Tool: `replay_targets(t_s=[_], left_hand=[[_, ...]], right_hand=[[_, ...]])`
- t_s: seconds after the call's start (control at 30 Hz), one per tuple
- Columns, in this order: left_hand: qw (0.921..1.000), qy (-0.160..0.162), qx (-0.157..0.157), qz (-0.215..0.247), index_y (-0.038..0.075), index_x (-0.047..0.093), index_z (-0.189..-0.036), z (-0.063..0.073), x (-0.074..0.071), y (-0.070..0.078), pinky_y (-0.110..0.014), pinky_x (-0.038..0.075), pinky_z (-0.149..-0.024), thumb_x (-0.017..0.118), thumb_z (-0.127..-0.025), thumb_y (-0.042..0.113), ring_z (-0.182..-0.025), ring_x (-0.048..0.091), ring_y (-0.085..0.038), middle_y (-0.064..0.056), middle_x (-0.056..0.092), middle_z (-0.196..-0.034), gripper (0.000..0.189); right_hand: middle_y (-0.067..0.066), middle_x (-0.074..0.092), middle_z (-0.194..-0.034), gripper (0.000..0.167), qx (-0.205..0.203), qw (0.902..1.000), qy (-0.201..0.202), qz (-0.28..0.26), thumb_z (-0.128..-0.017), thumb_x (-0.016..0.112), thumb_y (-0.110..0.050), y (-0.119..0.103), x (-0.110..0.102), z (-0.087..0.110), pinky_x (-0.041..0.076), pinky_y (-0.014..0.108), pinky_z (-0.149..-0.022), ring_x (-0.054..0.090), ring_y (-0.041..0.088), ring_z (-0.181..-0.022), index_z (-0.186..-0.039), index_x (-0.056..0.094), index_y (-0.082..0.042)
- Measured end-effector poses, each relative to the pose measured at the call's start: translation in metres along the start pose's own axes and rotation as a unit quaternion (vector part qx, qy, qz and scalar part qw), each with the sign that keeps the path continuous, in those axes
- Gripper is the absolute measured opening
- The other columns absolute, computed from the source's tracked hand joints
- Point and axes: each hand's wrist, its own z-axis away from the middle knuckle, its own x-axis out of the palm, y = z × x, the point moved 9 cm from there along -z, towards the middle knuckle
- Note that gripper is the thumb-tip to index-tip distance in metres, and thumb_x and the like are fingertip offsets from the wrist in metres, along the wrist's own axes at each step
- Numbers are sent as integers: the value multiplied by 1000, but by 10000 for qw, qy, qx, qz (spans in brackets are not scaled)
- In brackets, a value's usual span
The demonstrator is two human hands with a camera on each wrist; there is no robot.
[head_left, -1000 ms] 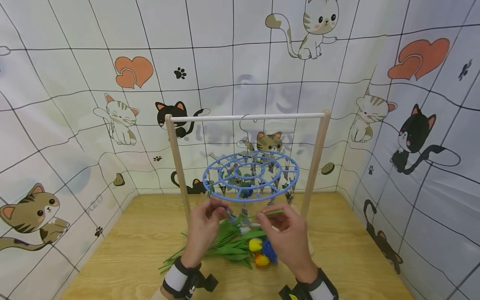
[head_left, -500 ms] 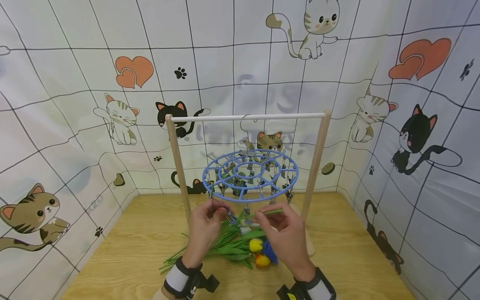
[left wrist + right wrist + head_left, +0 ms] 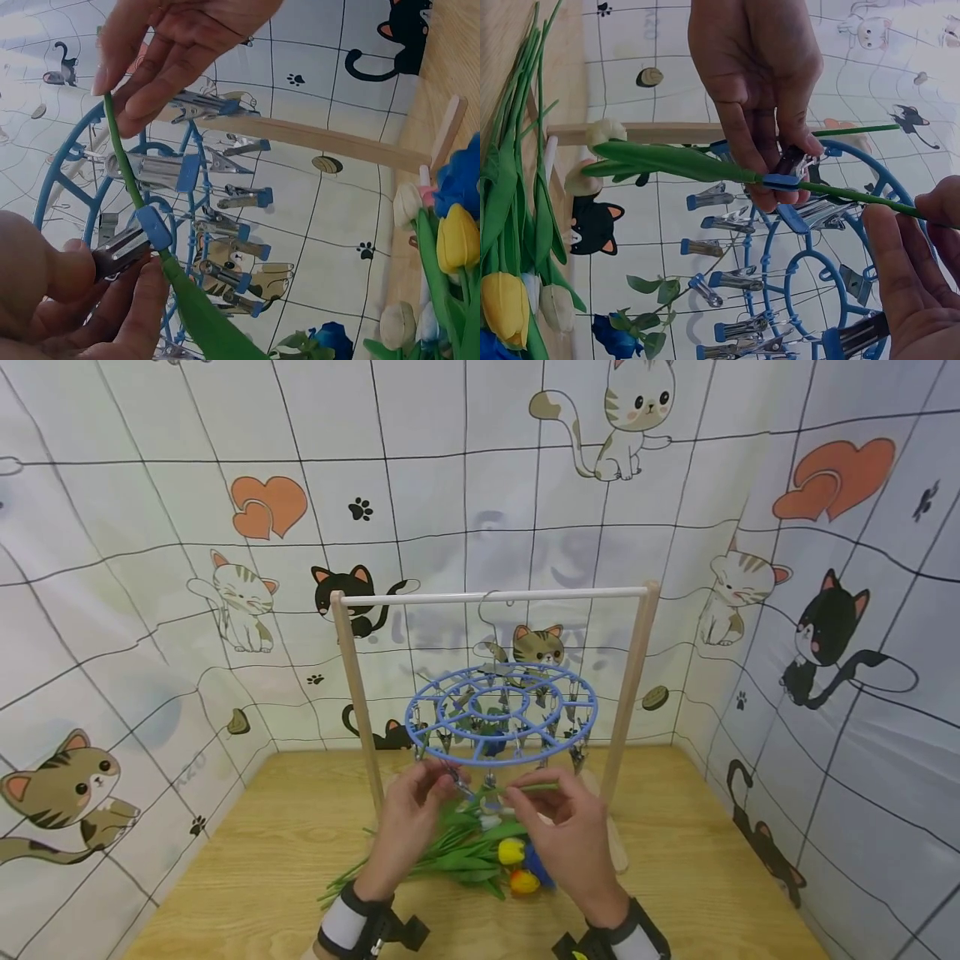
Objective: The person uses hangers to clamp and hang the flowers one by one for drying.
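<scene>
Green stem is in the gap between the two hands, between 5 and 6 o'clock from the centre of my head view, lower than the blue ring rack.

From the left, between 8 and 9 o'clock, I see one wooden post. At 7 o'clock the left hand pinches a metal clip; in the wrist views its blue tip lies across the stem, beside the long leaf. How firmly it bites, I cannot tell.

Under the rack hangs a blue flower. At 6 o'clock a flower bunch lies on the tabletop, with a yellow tulip at its right end.

At 5 o'clock the right hand pinches the stem between thumb and fingers. Between 3 and 4 o'clock is the other post.
</scene>
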Motion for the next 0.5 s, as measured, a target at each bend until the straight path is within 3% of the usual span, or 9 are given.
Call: replay_targets(t_s=[0.3, 0.5], left_hand=[[9993, -174, -250, -209, 13, 78, -137, 4, -2, -8, -23, 64, -108, 77, -114, 15, -131, 80, -32, -10, 85, -136, 23], [9992, -163, -205, -286, 9, 78, -139, 3, -7, -11, -23, 64, -107, 76, -115, 14, -128, 81, -22, -10, 85, -137, 25]], right_hand=[[14, 83, -116, 23, -108, 9998, -170, 93, -104, 82, 10, -5, 7, 2, 74, 33, -91, 88, 23, -101, -122, 78, -4], [10, 83, -119, 25, 16, 9992, -364, 151, -104, 83, 6, 0, 8, 6, 75, 38, -90, 89, 20, -104, -124, 77, -6]])
